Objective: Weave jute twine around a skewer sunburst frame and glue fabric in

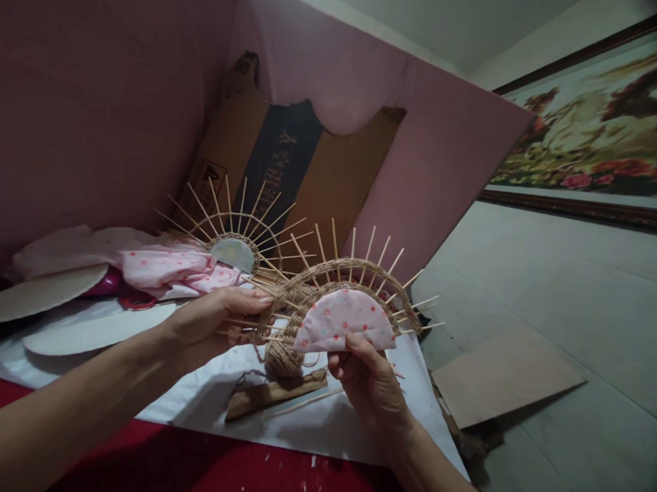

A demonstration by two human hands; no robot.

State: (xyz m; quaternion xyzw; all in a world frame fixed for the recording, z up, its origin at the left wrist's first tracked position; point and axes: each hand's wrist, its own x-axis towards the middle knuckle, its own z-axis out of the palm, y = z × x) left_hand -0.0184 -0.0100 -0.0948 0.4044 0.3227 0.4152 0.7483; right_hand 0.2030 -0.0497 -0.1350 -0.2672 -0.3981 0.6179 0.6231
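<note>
Between my hands is a half-round woven fan frame (346, 321), held up above the white-covered table. Its centre is pink dotted fabric, ringed by twisted twine, with thin wooden sticks radiating outward. My left hand (221, 321) grips its left side, fingers closed around the twine and sticks. At the lower edge of the fabric, my right hand (368, 367) pinches the piece between thumb and fingers. A ball of twine (284, 358) sits just behind and below it. Farther back stands a similar stick frame (233, 253) with a pale green centre.
A wooden strip (275, 396) lies on the white sheet (345, 429) over a red cloth (192, 468). Pink dotted fabric (165, 266) and pale oval boards (98, 328) are at left. A cut cardboard box (344, 165) leans behind; a flat board (510, 376) rests at right.
</note>
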